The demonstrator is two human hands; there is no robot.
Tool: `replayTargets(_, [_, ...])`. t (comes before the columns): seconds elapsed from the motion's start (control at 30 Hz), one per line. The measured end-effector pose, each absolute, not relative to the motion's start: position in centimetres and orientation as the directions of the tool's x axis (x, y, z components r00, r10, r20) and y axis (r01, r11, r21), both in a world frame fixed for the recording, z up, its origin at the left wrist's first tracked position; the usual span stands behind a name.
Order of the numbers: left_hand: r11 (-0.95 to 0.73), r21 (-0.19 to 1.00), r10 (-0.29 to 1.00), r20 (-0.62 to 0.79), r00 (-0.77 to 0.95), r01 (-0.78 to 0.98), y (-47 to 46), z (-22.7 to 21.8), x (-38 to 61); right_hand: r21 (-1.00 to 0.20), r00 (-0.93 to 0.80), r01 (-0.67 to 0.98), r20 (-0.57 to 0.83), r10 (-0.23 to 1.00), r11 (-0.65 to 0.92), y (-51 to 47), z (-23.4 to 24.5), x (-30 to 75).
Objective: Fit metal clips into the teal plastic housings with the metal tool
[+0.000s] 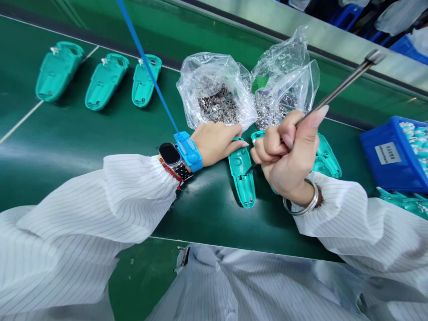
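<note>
A long green conveyor belt (207, 200) runs across the view beneath the person's white striped cleanroom sleeves (90, 200). On it lie two clear plastic bags of small silvery metal parts (216, 89), a blue plastic crate of teal parts (391, 156) at the right edge, and three teal plastic housings (105, 80) in a row at upper left. Another teal housing (326, 156) lies partly under the right hand. Directly before the person, a narrow teal plastic housing (243, 180) lies on the belt, its long axis pointing away from the person and tilted slightly left. The left hand (216, 142), with a blue wrist strap (189, 151) and blue cord (147, 62) beside a black smartwatch (170, 154), holds its far end with curved fingers. The right hand (284, 156), wearing a silver bangle (301, 198), is clenched around a slender metal-shafted tool (341, 84), whose dark tip (248, 169) points down at the housing.
</note>
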State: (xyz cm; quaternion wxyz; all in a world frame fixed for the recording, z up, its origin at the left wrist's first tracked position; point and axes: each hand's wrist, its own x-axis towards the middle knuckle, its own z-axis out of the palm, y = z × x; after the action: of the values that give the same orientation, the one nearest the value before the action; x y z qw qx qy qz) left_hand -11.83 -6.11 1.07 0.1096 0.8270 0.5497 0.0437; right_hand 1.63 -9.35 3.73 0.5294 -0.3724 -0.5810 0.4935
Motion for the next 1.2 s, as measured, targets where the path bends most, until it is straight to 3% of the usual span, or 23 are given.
replayTargets(0.17, [-0.382,0.227,0.916,-0.034,0.399,0.896,-6.1,1.0,-11.9,-0.945,-0.202,-0.201,0.298,0.933,0.258,-9.4,3.7,1.6])
replayTargets(0.3, [-0.375,0.233,0.918,-0.038,0.394,0.897,-6.0,1.0,-11.9,-0.930,-0.138,-0.234,0.321,0.937,0.284,-9.2,4.6,2.0])
replayTargets(0.47, [-0.371,0.250,0.919,-0.042,0.393,0.894,-6.0,1.1,-11.8,-0.963,-0.139,-0.123,0.254,0.957,0.238,-8.7,6.4,2.4])
replayTargets(0.7, [-0.374,0.241,0.919,-0.036,0.393,0.895,-6.0,0.9,-11.9,-0.980,-0.153,-0.201,0.037,0.987,0.005,-7.5,7.4,2.2])
replayTargets(1.03, [-0.368,0.256,0.920,-0.039,0.390,0.894,-6.0,0.9,-11.9,-0.981,-0.196,0.147,0.095,0.976,0.125,-7.2,6.5,2.6])
replayTargets(1.1, [-0.372,0.251,0.919,-0.038,0.393,0.894,-6.0,0.9,-11.9,-0.984,-0.242,0.116,0.107,0.964,0.138,-7.4,6.6,2.6])
replayTargets(1.2, [-0.375,0.254,0.917,-0.040,0.397,0.892,-6.0,0.9,-12.0,-0.986,-0.278,-0.067,0.165,0.946,0.153,-7.9,6.6,2.4])
